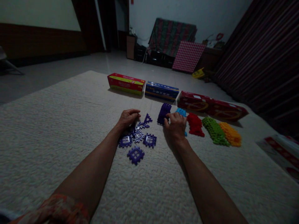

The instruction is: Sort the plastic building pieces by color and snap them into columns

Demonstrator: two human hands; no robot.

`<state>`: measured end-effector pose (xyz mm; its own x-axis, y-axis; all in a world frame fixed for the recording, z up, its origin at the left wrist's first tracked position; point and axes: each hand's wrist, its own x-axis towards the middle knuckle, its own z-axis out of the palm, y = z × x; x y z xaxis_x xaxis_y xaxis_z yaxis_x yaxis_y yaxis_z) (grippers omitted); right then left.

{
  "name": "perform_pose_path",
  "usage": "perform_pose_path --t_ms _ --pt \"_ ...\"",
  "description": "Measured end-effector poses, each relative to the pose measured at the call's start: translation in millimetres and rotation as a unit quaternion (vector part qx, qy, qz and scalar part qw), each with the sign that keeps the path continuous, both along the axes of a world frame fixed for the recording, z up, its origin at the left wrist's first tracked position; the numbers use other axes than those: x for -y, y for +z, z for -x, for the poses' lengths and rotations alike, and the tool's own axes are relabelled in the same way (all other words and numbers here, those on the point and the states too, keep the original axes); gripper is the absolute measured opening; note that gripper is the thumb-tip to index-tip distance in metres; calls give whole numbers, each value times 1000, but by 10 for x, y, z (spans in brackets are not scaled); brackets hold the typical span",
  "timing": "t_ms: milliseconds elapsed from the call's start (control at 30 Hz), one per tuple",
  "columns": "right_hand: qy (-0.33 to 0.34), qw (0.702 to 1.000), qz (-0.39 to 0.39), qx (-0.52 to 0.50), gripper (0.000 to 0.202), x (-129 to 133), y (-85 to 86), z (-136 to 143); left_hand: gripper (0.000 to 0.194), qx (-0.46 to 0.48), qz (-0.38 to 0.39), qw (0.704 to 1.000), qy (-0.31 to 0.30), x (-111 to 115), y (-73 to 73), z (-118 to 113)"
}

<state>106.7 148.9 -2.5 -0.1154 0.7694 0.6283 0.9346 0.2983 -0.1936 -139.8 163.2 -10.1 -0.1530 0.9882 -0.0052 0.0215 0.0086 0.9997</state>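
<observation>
My left hand (129,119) is curled over the upper left of a loose group of purple interlocking building tiles; what its fingers hold, if anything, is hidden. Several of these have window cut-outs and toothed edges, such as the lowest tile (135,155) and the right tile (149,140). A triangular purple tile (147,119) lies just right of that hand. Beside it, my right hand (175,124) has its thumb and index finger closed at the edge of a purple tile stack (163,112). Its back partly covers a light blue tile stack (181,112).
Right of my hands lie red tiles (195,124), green tiles (215,130) and orange tiles (230,134). Behind them stand a red-yellow box (126,84), a blue box (161,91) and dark red boxes (210,105). Everything rests on a cream quilted mat (58,109).
</observation>
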Motion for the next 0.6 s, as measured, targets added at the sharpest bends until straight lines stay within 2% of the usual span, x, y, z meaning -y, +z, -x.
perform_pose_path --t_ms 167,267,367,433,600 --pt "5 1000 15 -11 19 38 58 35 30 40 22 999 5 21 38 1" --pt "69 997 41 -17 16 107 129 96 31 58 24 998 3 20 35 3" --pt "185 973 137 -31 16 196 185 158 31 58 29 998 6 25 43 -6" --pt "234 947 216 -43 15 253 208 181 30 57 32 998 9 35 61 -17" --pt "266 905 330 -17 11 314 249 184 29 61 34 998 6 52 84 -36"
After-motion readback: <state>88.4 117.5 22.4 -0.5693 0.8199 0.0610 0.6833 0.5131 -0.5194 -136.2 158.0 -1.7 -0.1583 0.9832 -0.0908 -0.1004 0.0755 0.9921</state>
